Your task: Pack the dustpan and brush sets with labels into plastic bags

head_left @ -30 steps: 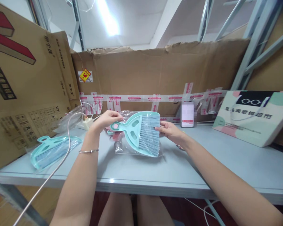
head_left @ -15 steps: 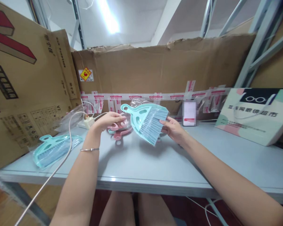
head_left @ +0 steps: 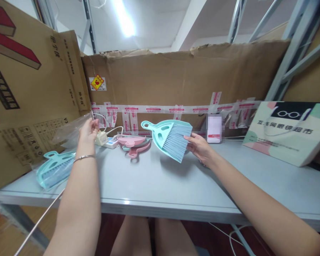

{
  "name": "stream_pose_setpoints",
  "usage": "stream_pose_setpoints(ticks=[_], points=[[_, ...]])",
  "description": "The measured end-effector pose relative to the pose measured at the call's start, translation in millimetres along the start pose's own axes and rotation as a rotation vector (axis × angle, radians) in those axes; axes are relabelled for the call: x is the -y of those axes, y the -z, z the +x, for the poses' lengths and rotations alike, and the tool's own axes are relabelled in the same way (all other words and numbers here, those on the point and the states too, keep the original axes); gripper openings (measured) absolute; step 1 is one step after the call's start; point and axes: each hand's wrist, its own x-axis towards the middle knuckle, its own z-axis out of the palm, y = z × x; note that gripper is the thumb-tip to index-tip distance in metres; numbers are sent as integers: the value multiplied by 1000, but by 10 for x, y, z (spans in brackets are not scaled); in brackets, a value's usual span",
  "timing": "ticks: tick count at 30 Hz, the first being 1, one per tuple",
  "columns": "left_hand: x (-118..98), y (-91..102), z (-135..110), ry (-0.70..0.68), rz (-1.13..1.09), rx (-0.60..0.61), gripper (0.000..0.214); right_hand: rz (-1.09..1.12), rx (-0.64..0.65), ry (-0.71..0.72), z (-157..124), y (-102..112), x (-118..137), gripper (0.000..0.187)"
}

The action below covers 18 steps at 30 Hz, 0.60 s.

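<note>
My right hand (head_left: 201,147) grips a light-blue dustpan (head_left: 156,133) by its wide end, with a matching brush (head_left: 177,138) nested in it. The set is tilted above the table, its looped handle pointing left. At the left, my left hand (head_left: 89,128) is closed with bent fingers on a clear plastic bag (head_left: 69,131), which trails to the left; the exact grip is partly hidden. Below that hand lies another light-blue dustpan set (head_left: 54,169) in clear wrapping, partly covered by my left forearm. Pink and light-blue dustpans (head_left: 133,142) lie stacked in the middle.
A white adapter (head_left: 101,138) and power strip (head_left: 112,143) with cables sit behind the left forearm. A phone (head_left: 214,129) leans at the back. Cardboard (head_left: 160,81) walls the rear, a large carton (head_left: 29,106) the left. A printed box (head_left: 285,131) stands right.
My left hand has moved left, away from the dustpan handle, and the clear plastic has come off the set. My right hand still holds the dustpan and brush, almost unmoved.
</note>
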Motion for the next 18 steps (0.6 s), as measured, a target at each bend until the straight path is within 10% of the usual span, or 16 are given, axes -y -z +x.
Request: stream_pose_setpoints(ticks=[6, 11, 18], points=[[15, -97, -222, 105, 111, 150, 25, 52, -9, -20, -8, -36, -9, 15], [291, -376, -755, 149, 539, 755, 33, 110, 42, 24, -10, -85, -72, 14], [732, -615, -1128, -11, 170, 1068, 42, -21, 275, -98, -121, -129, -13, 17]])
